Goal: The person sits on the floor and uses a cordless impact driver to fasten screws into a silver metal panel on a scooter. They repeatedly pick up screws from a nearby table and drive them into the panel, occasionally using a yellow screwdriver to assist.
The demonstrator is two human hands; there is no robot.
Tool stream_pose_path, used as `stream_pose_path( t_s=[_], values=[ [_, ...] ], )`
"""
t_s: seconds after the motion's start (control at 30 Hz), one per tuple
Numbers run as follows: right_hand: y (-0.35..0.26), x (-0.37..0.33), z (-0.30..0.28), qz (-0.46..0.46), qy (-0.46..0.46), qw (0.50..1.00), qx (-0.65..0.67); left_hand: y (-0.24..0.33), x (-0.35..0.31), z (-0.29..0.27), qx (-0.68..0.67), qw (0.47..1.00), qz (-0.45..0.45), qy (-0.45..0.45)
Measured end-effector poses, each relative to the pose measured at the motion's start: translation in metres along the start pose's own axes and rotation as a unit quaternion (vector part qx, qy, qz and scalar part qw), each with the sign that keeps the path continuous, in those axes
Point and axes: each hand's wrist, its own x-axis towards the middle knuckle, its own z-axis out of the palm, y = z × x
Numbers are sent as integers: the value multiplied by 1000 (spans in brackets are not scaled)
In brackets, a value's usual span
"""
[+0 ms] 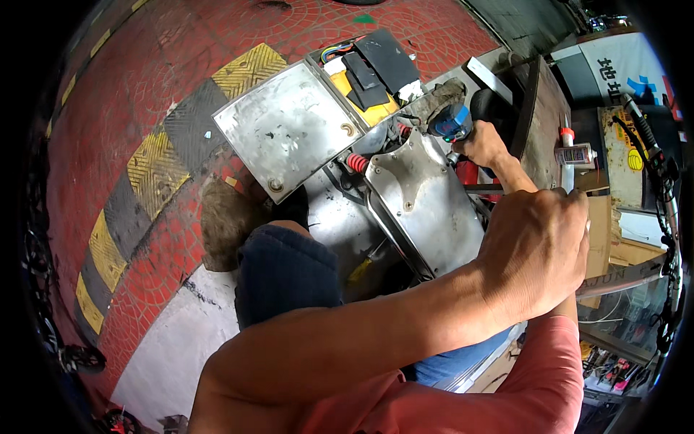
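Note:
In my right hand (pixel 486 145) is a blue and black cordless driver (pixel 452 123), fingers closed around its grip. The tool is at the far end of a bare metal scooter deck (pixel 426 202); its tip is hard to make out. My left arm crosses in front of me, and my left hand (pixel 538 253) is curled closed over my right forearm. What its fingers hold, if anything, is hidden. Beside the deck are a red coil spring (pixel 356 163) and a flat metal panel (pixel 285 126). Behind that panel lies a yellow-wrapped pack (pixel 376 112) with black blocks and coloured wires.
A yellow-handled screwdriver (pixel 360 270) lies below the deck, near my knee (pixel 285 271). A yellow and black ramp strip (pixel 159 173) runs over the red tiled floor (pixel 144 79). At right stand a worn board (pixel 542 123), a small bottle (pixel 575 154) and cardboard (pixel 598 231).

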Motion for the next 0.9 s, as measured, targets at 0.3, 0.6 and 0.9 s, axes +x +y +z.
stream_pose_path(
  t_s=[0.3, 0.6, 0.9],
  values=[
    [-4, 6, -10, -9, 8, 1000, -29, -2, 2, -5, 42, 999, 26, 5],
    [4, 4, -10, -70, 26, 992, -101, -2, -1, -6, 70, 996, 55, 0],
    [-25, -38, -21, -5, 3, 991, 133, -3, -8, -6, 26, 997, 66, -22]
  ],
)
